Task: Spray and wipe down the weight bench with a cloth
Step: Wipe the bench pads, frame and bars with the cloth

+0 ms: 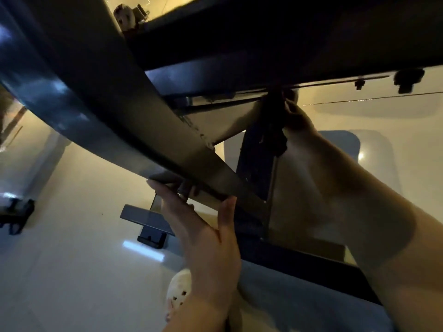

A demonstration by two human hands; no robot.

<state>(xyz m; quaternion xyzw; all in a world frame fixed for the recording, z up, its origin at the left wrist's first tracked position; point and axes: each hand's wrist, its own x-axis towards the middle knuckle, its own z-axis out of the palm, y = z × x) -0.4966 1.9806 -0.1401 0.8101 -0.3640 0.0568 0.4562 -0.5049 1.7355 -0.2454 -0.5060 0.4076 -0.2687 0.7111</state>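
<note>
Nearest to me, the left hand reached up from the bottom of the view, fingers straight and thumb spread, its fingertips resting on the lower edge of a slanted frame beam of the weight bench; it steadied rather than gripped. Below that hand, a pale perforated shoe showed against the glossy light floor, and just left of the fingers stood a flat grey foot plate on a dark rubber pad.

Up and to the right of the left hand, the right hand came in along a bare forearm and clutched a dark cloth, bunched and ragged-edged, pressed into the joint where an upright dark post met the underside of the bench. How its fingers curled I could not see fully, as the cloth hid them.

Beyond the right hand ran the black underside of the bench pad, matte, with a thin rail and small black knobs.

I judged the step to be wiping the frame's underside. Doing it well called for folding the cloth to a clean face, pushing it into the corner of the joint, and drawing it along the smooth painted metal while the left hand braced. No spray bottle was in view.
</note>
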